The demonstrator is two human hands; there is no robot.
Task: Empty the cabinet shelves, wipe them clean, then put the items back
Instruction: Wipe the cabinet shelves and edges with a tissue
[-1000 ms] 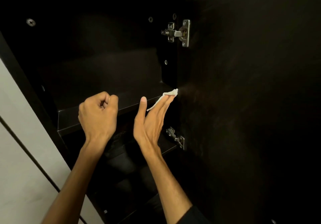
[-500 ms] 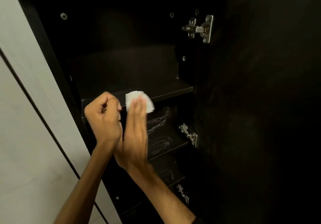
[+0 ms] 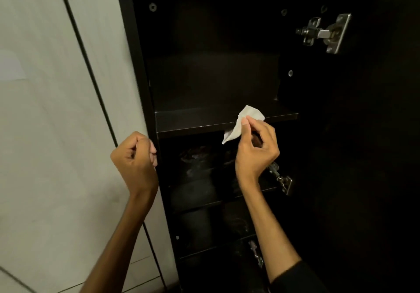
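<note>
Wiping at the dark cabinet shelf.
Right hand pinching a white tissue against the shelf's front edge; left hand clenched, seemingly holding nothing, just beside the cabinet's side panel.

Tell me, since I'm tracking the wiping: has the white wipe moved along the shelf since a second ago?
Yes. The white wipe, pinched by the right hand, left the door-side corner for the shelf front edge.

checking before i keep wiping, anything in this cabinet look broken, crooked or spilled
Nothing stands out. The top shelf sits level and bare, the upper hinge looks intact, and the right hand pinches the white wipe at the shelf's front edge. The lower shelves are too dark to judge.
</note>
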